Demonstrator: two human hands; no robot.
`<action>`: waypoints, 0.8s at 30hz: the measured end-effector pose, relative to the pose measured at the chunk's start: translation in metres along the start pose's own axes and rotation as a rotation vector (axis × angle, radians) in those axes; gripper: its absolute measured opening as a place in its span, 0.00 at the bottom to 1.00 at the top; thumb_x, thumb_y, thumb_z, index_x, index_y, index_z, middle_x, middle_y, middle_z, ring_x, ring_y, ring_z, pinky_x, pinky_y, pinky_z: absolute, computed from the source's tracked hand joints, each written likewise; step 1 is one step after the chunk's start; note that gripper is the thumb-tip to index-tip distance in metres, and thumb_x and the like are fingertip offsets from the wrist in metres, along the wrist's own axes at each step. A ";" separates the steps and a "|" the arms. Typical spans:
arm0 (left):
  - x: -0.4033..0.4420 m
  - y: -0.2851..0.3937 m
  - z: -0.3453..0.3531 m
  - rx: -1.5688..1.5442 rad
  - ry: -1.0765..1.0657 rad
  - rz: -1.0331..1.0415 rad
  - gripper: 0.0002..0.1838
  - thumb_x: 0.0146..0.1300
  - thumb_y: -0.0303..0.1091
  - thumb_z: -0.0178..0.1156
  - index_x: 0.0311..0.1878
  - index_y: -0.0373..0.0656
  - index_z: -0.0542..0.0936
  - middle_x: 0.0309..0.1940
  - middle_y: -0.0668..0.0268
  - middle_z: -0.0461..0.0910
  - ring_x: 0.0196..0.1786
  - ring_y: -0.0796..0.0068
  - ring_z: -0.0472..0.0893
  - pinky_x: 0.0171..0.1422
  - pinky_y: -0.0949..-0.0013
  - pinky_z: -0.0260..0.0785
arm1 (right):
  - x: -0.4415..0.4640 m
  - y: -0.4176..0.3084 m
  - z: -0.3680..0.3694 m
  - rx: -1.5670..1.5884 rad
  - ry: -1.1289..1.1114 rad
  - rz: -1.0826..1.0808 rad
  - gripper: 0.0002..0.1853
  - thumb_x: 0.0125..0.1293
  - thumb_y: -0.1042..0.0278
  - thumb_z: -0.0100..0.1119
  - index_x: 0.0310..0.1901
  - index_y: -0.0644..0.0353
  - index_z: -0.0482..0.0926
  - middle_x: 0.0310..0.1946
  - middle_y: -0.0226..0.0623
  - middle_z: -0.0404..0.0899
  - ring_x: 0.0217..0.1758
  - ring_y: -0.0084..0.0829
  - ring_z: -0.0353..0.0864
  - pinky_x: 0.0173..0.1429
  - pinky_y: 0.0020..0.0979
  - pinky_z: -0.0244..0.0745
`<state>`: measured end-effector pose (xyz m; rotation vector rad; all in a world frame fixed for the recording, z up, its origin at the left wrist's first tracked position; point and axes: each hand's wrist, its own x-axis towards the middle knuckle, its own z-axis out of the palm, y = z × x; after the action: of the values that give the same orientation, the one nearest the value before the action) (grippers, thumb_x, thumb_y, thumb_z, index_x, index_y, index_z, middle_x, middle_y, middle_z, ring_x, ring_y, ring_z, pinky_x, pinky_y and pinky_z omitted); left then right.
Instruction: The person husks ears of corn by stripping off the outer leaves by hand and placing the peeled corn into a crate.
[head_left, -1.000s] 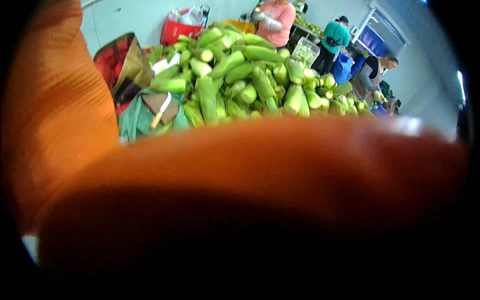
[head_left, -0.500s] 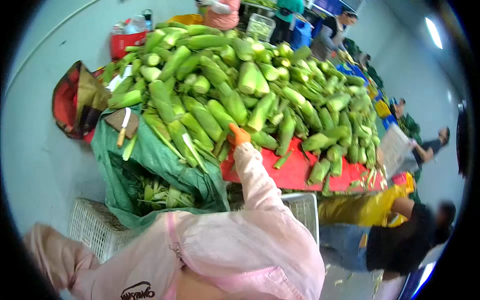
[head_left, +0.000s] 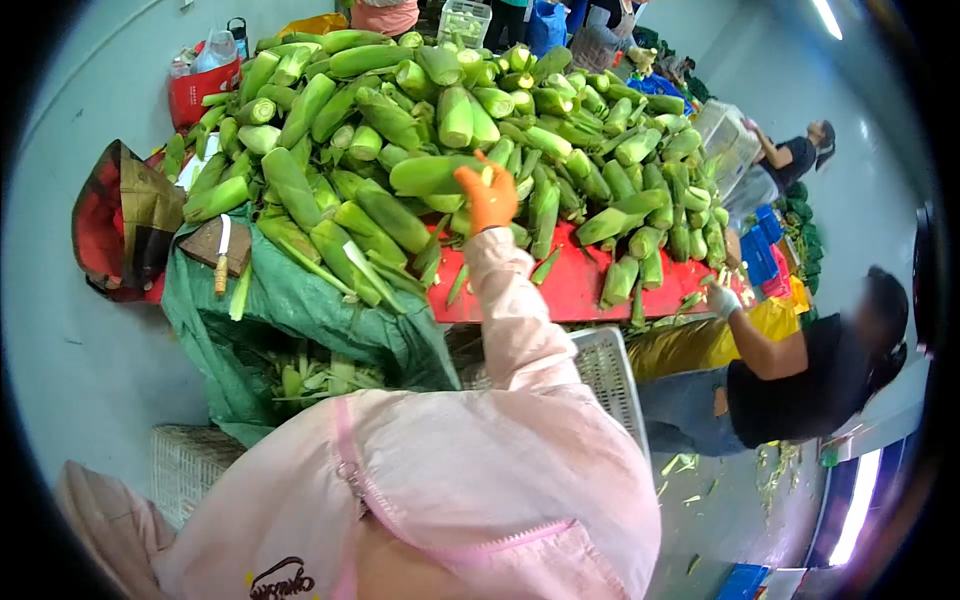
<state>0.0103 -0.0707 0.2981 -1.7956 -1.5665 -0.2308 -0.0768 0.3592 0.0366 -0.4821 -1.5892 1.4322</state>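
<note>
My right hand [head_left: 490,198], in an orange glove, is closed around the end of a green ear of corn in its husk [head_left: 432,175]. The ear lies crosswise, pointing left, over the front of a big corn pile [head_left: 380,118]. My fingers hide its right end. Below my hand, the red tabletop [head_left: 460,295] shows with loose husk pieces on it. My left hand is out of view; only its pale pink sleeve [head_left: 105,520] shows at lower left.
A knife [head_left: 222,262] lies on a brown block [head_left: 200,243] at left. A green sack [head_left: 215,310] holds husk scraps [head_left: 325,378]. White crates [head_left: 605,370] stand below the table. A gloved co-worker [head_left: 800,370] stands at right; another carries a crate [head_left: 727,145] farther back.
My right hand has moved up from the pile's front edge and now grips an ear of corn. The view has shifted. At right, the nearby co-worker's gloved hand now shows over the table.
</note>
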 end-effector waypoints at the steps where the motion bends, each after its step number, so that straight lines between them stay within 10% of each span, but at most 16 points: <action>1: -0.001 -0.001 0.000 0.010 -0.005 0.005 0.42 0.52 0.38 0.69 0.69 0.33 0.64 0.62 0.52 0.74 0.65 0.59 0.72 0.72 0.59 0.59 | 0.002 -0.011 0.000 0.132 -0.033 0.002 0.25 0.50 0.69 0.72 0.52 0.63 0.82 0.38 0.34 0.81 0.36 0.22 0.76 0.42 0.25 0.74; 4: -0.008 -0.006 0.000 0.007 -0.004 0.026 0.43 0.51 0.38 0.70 0.69 0.33 0.64 0.62 0.52 0.74 0.65 0.59 0.72 0.72 0.59 0.59 | -0.011 -0.043 -0.014 -0.165 0.065 -0.245 0.26 0.52 0.69 0.70 0.55 0.62 0.80 0.45 0.38 0.82 0.43 0.27 0.80 0.50 0.27 0.74; 11: -0.027 -0.010 -0.018 0.042 0.026 0.022 0.44 0.48 0.37 0.72 0.69 0.33 0.65 0.62 0.53 0.74 0.65 0.59 0.72 0.72 0.59 0.59 | -0.063 -0.103 -0.019 0.219 -0.208 -0.053 0.28 0.53 0.81 0.65 0.59 0.63 0.78 0.41 0.29 0.81 0.40 0.19 0.77 0.49 0.23 0.74; 16: -0.049 0.003 -0.032 0.221 0.273 -0.357 0.46 0.47 0.36 0.73 0.69 0.33 0.65 0.63 0.53 0.73 0.65 0.59 0.72 0.72 0.59 0.59 | -0.120 -0.127 0.004 0.264 -0.519 -0.073 0.33 0.49 0.81 0.65 0.62 0.63 0.75 0.56 0.35 0.79 0.51 0.20 0.77 0.59 0.25 0.70; 24: -0.088 0.037 0.184 -1.004 0.256 -1.011 0.52 0.47 0.41 0.78 0.73 0.40 0.61 0.59 0.57 0.77 0.62 0.68 0.75 0.66 0.66 0.66 | -0.191 -0.122 0.062 0.234 -0.871 -0.239 0.43 0.50 0.69 0.72 0.70 0.60 0.66 0.61 0.39 0.76 0.58 0.30 0.77 0.64 0.31 0.67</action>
<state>-0.0361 -0.0255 0.1007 -1.2663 -2.2096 -1.8988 0.0036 0.1442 0.0866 0.5377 -1.9975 1.7128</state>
